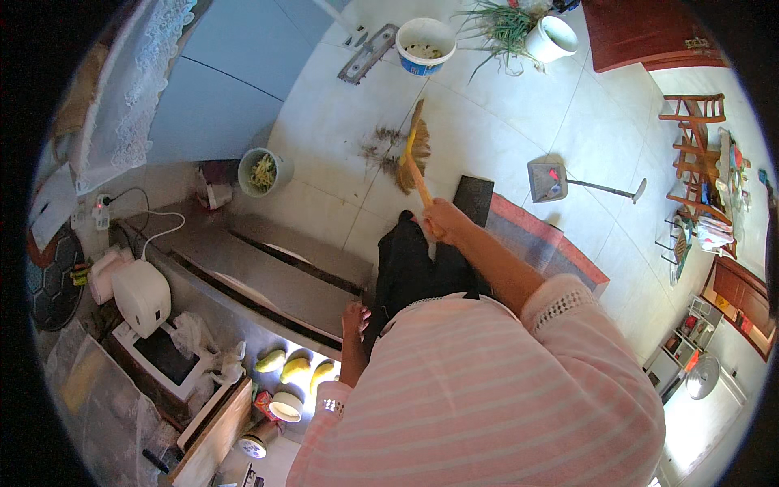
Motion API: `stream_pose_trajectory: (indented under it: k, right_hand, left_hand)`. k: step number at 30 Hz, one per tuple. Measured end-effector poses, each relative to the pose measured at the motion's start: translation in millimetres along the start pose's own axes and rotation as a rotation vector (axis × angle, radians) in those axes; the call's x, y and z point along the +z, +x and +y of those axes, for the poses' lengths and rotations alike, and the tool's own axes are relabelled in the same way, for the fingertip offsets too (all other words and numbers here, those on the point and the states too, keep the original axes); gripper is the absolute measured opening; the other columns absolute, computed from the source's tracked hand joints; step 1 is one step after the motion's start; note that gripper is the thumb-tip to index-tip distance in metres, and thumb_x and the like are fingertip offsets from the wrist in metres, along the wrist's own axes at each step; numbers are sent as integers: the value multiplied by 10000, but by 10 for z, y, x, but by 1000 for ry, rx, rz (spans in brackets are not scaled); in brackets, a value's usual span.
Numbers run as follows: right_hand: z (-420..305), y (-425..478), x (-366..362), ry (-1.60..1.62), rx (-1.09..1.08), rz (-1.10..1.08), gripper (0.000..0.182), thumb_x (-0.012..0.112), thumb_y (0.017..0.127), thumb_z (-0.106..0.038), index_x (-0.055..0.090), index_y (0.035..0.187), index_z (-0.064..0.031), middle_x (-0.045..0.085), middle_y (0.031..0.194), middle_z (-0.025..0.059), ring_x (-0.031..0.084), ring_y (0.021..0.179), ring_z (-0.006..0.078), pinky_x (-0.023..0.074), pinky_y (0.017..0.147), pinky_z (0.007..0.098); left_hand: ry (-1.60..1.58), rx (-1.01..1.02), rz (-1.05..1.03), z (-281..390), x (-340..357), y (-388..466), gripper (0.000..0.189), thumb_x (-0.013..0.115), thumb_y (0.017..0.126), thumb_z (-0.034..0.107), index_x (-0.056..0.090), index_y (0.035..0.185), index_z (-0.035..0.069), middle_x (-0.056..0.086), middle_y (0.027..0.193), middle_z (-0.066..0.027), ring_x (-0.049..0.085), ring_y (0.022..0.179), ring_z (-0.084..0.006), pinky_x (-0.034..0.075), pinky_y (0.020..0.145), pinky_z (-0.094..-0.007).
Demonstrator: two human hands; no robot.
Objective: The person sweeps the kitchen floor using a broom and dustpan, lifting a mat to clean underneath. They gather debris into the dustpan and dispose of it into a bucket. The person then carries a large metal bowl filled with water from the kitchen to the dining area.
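Note:
My right hand [447,221] is closed around the wooden handle of a broom [417,149], which reaches out ahead of my feet. The broom's straw bristles rest on the pale tiled floor. Just left of the bristles lies a patch of dark, hair-like sweepings [383,149]. Beside my left hip, close to the edge of the metal-grey counter [292,268], hangs my left hand [355,319]. Its fingers are loosely bent, with nothing visible in them. To the right on the floor sits a long-handled dustpan [547,181] with some litter in it, a red scrap among it.
A bucket [426,45], flat mop head [368,53], white pail [551,39] and green onions [505,27] stand or lie ahead. A bin [265,173] with scraps is by the counter's end. A red-edged mat [535,231] lies right of my legs; wooden chairs [697,158] are farther right.

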State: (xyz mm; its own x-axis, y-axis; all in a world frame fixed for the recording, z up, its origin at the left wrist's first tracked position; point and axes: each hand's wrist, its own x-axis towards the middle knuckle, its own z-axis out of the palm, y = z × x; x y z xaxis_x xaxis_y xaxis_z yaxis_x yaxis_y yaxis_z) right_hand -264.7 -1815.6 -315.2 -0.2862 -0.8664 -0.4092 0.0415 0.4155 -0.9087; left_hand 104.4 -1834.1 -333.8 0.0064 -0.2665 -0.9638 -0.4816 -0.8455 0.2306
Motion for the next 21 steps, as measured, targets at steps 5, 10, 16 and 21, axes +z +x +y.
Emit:
stream_pose_trajectory:
  k: [5,10,16,21]
  right_hand:
    - [-786,-806,-413,238,261,66,222,444,745,-108,397,961,-125,406,560,17,381,398,91,302,311,218]
    - [-1226,-1279,-662,528,732,142,249,429,764,-129,415,1012,-124,410,562,5,369,387,71,290,303,179]
    - [-1237,-1789,-893,634,739,242,346,435,760,-96,372,1098,-128,410,552,5,393,384,86,310,282,199]
    - [-1084,-1973,-1079,464,659,137,419,455,756,-67,343,1151,-155,412,553,-1,410,398,84,344,296,186]
  left_hand:
    - [78,-8,-59,-233,-80,252,305,439,781,324,462,1010,123,528,905,-40,517,820,-156,370,694,-349]
    - [125,69,6,376,281,-258,294,437,783,312,469,1009,126,526,906,-30,515,811,-153,365,703,-355]
    - [97,-38,64,467,428,-201,234,427,791,264,492,980,142,531,887,-25,518,798,-155,373,692,-327]
    - [109,21,-57,352,482,48,266,391,816,296,480,961,92,542,864,-49,550,765,-180,402,632,-325]
